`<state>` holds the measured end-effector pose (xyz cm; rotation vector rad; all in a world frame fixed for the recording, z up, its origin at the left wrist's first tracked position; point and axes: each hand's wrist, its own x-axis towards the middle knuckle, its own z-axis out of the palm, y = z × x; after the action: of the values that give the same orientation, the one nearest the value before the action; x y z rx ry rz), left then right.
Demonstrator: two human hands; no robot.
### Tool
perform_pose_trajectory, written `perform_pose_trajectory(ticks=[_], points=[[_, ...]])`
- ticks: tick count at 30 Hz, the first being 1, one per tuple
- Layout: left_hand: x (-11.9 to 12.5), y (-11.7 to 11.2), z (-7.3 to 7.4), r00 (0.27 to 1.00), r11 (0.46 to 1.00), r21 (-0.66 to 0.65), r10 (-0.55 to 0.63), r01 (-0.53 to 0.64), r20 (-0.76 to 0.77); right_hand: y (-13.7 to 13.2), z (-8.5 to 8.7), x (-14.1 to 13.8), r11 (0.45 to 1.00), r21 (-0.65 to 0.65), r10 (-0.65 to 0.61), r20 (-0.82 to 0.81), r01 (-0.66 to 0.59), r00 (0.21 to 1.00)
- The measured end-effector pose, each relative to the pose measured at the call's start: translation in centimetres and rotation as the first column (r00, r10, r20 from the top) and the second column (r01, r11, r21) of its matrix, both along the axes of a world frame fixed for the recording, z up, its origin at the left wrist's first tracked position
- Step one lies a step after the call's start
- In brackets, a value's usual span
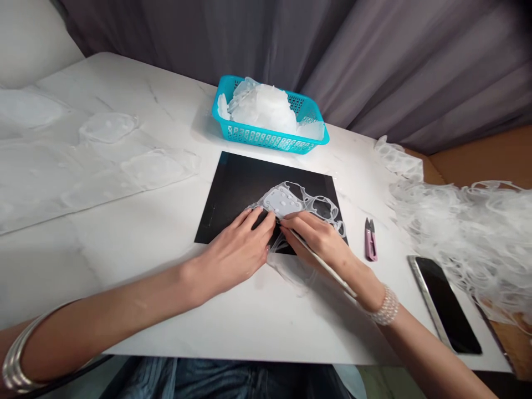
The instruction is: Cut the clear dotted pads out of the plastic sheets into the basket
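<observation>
A translucent silicone-like piece (281, 200) with small raised spots lies on a black mat (236, 183), joined to looping clear trim (322, 208). My left hand (241, 244) rests on the mat at its lower left edge, fingers spread and pressing the piece down. In my right hand (320, 235) is a slim white pen-like tool (326, 267), pinched near its front end. Its tip is at the lower edge of the piece, mostly hidden by my fingers, so I cannot see its kind. More clear trim hangs off the mat's front edge below my hands.
A turquoise basket (270, 138) heaped with translucent pieces (266, 108) stands behind the mat. Pink thread snips (371, 241) and a phone (446, 305) lie to the right, beside a big pile of trim (465, 233). Clear sheets (95, 160) cover the left side.
</observation>
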<state>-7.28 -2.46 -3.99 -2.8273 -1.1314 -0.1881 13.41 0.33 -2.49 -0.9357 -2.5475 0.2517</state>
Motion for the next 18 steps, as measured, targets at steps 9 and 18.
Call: perform_pose_trajectory(ticks=[9,18], points=[[-0.4,0.4,-0.7,0.997,0.997,0.047,-0.059,0.056,0.054,0.6,0.1,-1.3,0.999,0.037,0.021,0.141,-0.027,0.99],[-0.6,0.9,-1.2,0.99,0.997,0.007,-0.071,0.07,0.122,2.1,0.7,1.6,0.938,-0.336,-0.197,-0.331,0.08,0.923]])
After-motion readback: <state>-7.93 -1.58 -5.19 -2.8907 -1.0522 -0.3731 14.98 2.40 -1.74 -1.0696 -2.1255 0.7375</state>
